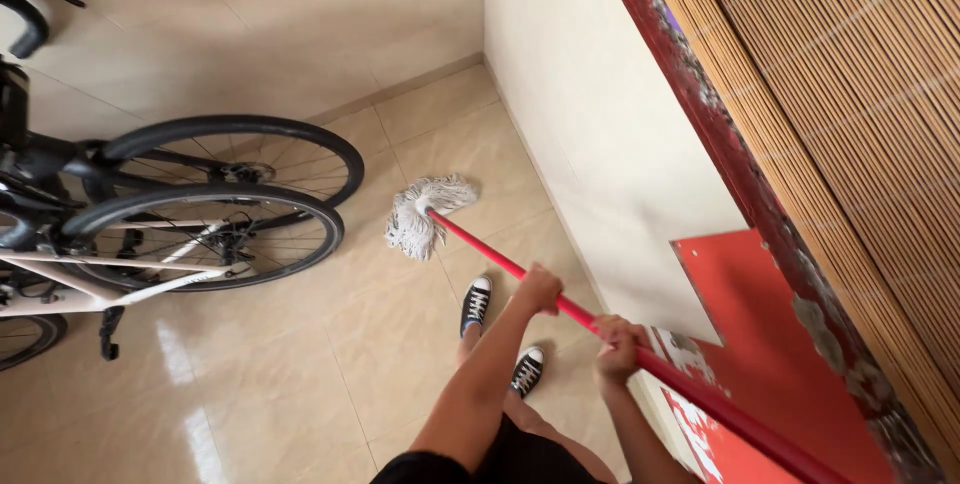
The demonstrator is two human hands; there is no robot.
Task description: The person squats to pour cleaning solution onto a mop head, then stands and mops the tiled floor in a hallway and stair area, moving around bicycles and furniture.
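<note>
The red-handled mop (520,269) slants across the tiled floor (300,374), its white string head (420,212) resting on the tiles far from the feet, near the cream wall (590,114). The left hand (540,289) has its grip clamped around the handle farther down, the right hand (617,344) clamped nearer (both fists fully closed). Black sneakers (476,302) stand just beneath, and two bicycles (190,214) lean at the left.

Open floor between bicycles (190,214) and wall (600,124)

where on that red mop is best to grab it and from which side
Grip the red mop on its straight handle, well above the string head resting on the tile floor. Come from above, wrapping around: the handle slants up toward the person. The left hand and right hand hold it so, spaced apart.
</note>
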